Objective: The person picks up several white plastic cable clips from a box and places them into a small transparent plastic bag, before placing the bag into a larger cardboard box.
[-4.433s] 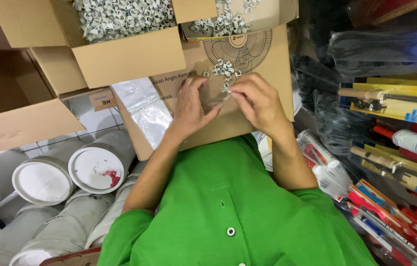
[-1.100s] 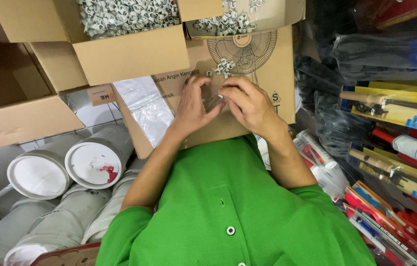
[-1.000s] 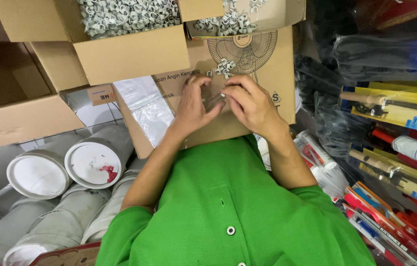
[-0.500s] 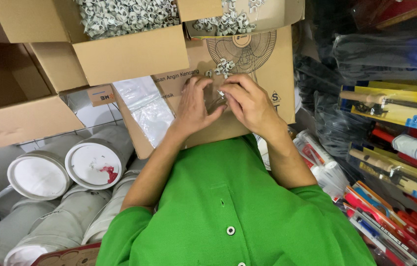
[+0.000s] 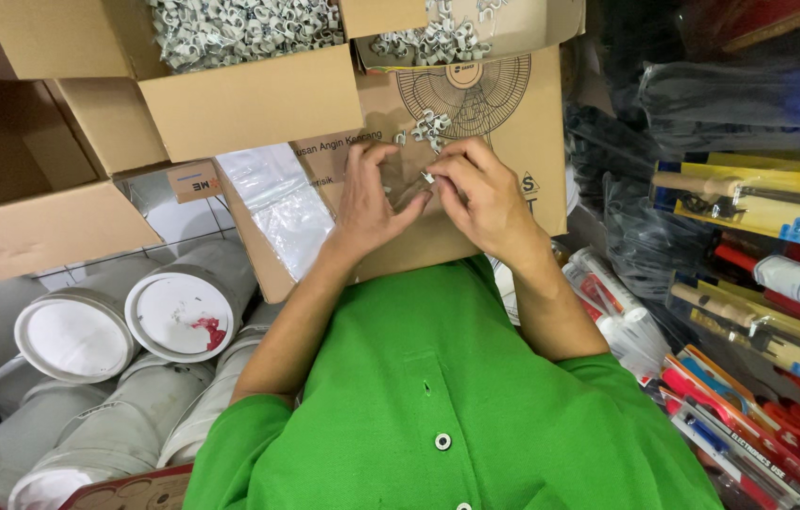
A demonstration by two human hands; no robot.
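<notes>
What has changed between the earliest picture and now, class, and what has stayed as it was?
Very little moved. Both hands sit slightly lower on the fan-printed carton, the left hand and right hand still closed together over a small clear bag, the right fingertips pinching a white clip. The open box of clips, the loose clips on the carton and the white tubes are unchanged.

Brown fan-printed carton centre, open clip-filled cartons above (grey clips), yellow-blue blister packs right
</notes>
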